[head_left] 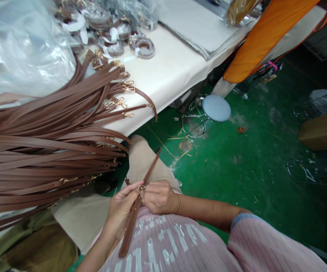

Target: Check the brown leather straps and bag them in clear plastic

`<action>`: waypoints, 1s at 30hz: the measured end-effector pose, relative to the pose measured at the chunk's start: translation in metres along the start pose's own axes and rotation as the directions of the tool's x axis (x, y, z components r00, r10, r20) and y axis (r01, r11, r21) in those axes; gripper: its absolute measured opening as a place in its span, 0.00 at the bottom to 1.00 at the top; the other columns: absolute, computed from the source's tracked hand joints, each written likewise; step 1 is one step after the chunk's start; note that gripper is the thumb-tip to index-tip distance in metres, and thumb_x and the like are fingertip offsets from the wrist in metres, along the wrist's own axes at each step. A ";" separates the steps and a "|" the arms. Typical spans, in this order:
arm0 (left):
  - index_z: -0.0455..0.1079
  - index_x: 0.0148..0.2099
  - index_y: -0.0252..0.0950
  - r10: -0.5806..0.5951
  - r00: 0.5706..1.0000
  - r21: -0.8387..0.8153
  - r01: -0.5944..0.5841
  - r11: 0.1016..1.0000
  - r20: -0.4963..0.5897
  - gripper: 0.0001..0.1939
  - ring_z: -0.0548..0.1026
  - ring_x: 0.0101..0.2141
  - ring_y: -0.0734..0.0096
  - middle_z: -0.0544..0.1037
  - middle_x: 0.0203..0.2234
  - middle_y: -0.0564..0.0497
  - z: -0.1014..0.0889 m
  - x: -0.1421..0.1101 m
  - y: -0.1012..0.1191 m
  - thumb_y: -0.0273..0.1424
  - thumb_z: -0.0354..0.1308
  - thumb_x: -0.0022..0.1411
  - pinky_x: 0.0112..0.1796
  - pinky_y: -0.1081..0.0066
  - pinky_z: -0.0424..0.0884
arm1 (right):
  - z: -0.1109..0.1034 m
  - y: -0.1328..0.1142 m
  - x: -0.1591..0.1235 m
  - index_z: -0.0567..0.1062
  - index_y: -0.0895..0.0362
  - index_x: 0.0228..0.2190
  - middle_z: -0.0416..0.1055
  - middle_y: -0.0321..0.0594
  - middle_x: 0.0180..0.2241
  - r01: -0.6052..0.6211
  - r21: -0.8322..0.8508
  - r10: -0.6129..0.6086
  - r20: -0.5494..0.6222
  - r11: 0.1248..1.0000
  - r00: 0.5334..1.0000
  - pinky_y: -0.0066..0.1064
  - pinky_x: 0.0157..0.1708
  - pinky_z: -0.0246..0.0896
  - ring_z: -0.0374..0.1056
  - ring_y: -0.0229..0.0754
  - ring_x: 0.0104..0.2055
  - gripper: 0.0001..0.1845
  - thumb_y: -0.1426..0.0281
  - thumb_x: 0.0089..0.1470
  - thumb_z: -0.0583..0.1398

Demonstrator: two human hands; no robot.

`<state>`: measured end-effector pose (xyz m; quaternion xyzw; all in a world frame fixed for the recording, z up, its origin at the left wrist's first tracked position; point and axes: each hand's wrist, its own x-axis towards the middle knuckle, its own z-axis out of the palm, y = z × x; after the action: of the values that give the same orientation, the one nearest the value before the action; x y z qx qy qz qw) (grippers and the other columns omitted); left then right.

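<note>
When viewed from head height, looking down: a scuffed green floor [259, 166], visible across most of the right side. At upper left, a white-covered worktable [175, 60] with a diagonal edge. Over its left part and past that edge, a thick pile of brown straps [39, 141], mostly lengthwise. At the bottom, a pink striped shirt [177, 241] and, above it, beige trousers [141, 155]. Beyond the pile, a crumpled clear plastic bag [39, 49]. At upper right, an orange cloth [271, 41] with a pale section alongside. On the worktable, a stack of whitish sheets [197, 26]. At far right, a cardboard box [322, 132]; nearer the worktable, a stool with a round grey-blue seat [216, 108].

Next in size, a brown buckled strap [131, 226], slanting above the lap, in front of the shirt and trousers. On it, the left hand [124, 204], gripping with thumb and forefinger beside the fastening. Opposite, the right hand [160, 196], with fingers curled closed on the same spot; exact fingertip hold hidden. Smaller still, plastic-wrapped coils [151, 48] on the worktable, then gold-toned snap hooks [128, 87] at the strap ends. Smallest, between both hands, a metal buckle [141, 187].
</note>
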<state>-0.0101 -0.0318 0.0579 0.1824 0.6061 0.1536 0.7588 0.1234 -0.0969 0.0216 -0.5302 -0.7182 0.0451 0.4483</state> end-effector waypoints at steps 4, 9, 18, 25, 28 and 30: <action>0.80 0.39 0.32 0.033 0.998 0.007 -0.034 0.999 0.049 0.31 0.71 0.24 0.77 0.78 0.23 0.50 -0.002 0.000 0.003 0.39 0.79 0.29 0.27 0.82 0.68 | -0.002 -0.001 -0.001 0.72 0.57 0.26 0.71 0.34 0.22 -0.029 -0.008 0.029 0.015 1.000 0.999 0.28 0.23 0.59 0.64 0.34 0.23 0.09 0.75 0.58 0.58; 0.79 0.46 0.36 0.131 0.978 0.090 -0.146 0.985 0.161 0.28 0.77 0.36 0.71 0.82 0.34 0.48 -0.015 0.003 -0.002 0.43 0.75 0.43 0.37 0.81 0.73 | -0.001 -0.007 -0.002 0.75 0.59 0.35 0.77 0.39 0.28 -0.209 0.039 0.210 -0.019 0.977 0.978 0.27 0.29 0.66 0.71 0.36 0.27 0.07 0.75 0.59 0.56; 0.79 0.44 0.34 0.205 0.978 0.242 -0.210 0.947 0.049 0.33 0.81 0.34 0.64 0.84 0.34 0.45 -0.015 0.004 -0.005 0.46 0.76 0.36 0.38 0.73 0.78 | -0.004 -0.012 0.004 0.74 0.59 0.25 0.74 0.38 0.23 -0.763 0.452 0.732 0.292 0.461 0.615 0.27 0.28 0.64 0.69 0.36 0.25 0.14 0.63 0.58 0.61; 0.80 0.43 0.33 0.282 0.959 0.313 -0.275 0.909 0.023 0.31 0.82 0.34 0.59 0.84 0.35 0.43 -0.018 0.003 -0.017 0.47 0.74 0.40 0.38 0.67 0.79 | 0.001 -0.015 -0.002 0.72 0.60 0.24 0.70 0.36 0.19 -0.841 0.541 0.775 0.535 -0.008 0.337 0.25 0.21 0.62 0.64 0.33 0.20 0.24 0.51 0.48 0.65; 0.80 0.43 0.33 0.272 0.962 0.318 -0.267 0.910 0.030 0.30 0.81 0.34 0.61 0.84 0.35 0.43 -0.022 0.003 -0.024 0.47 0.73 0.40 0.37 0.70 0.78 | -0.001 -0.014 -0.010 0.75 0.60 0.26 0.71 0.37 0.20 -0.855 0.513 0.737 0.548 0.076 0.395 0.26 0.21 0.62 0.65 0.34 0.20 0.22 0.52 0.50 0.65; 0.80 0.44 0.34 0.252 0.967 0.307 -0.251 0.918 0.037 0.31 0.81 0.35 0.62 0.84 0.35 0.44 -0.025 0.004 -0.027 0.48 0.74 0.40 0.38 0.73 0.77 | -0.002 -0.012 -0.016 0.76 0.59 0.26 0.72 0.37 0.21 -0.807 0.493 0.675 0.477 0.325 0.563 0.26 0.23 0.63 0.66 0.34 0.22 0.18 0.56 0.55 0.63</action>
<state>-0.0336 -0.0518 0.0366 0.3752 0.5952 0.1533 0.6939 0.1163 -0.1157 0.0197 -0.5935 -0.3633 0.5475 0.4648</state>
